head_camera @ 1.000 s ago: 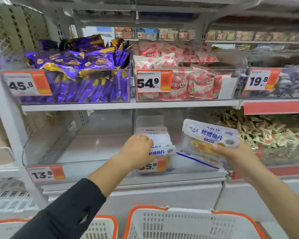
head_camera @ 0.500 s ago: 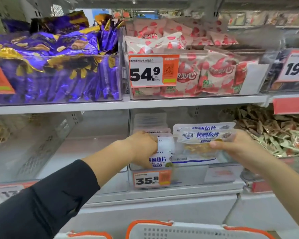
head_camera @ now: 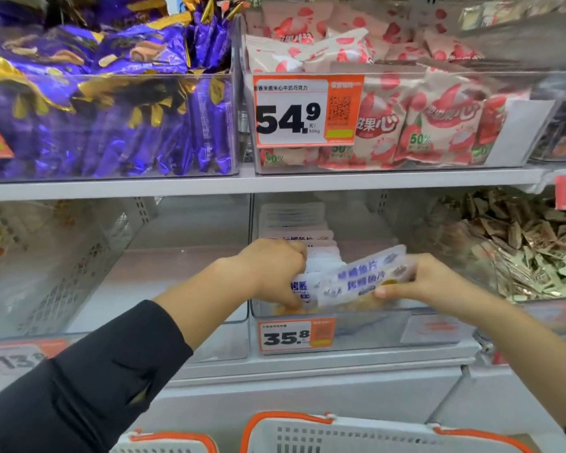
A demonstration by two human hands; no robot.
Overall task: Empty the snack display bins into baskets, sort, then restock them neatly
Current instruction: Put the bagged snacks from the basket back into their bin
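The left hand (head_camera: 272, 273) curls round the row of white fish snack packs (head_camera: 303, 246) inside the clear plastic bin (head_camera: 373, 325). The right hand (head_camera: 428, 282) pinches one white and blue pack (head_camera: 360, 279), tilted, just above that bin's front wall.

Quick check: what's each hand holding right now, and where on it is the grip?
The right hand pinches a white fish-slice packet by its right end. The left hand has its grip on the front of the packet row in the clear bin.

Left arm's in a black long sleeve (head_camera: 89, 384), creased, cuff sitting well back of the grip (head_camera: 272, 273). Right forearm bare behind its grip (head_camera: 435, 282), dark sleeve edge far back.
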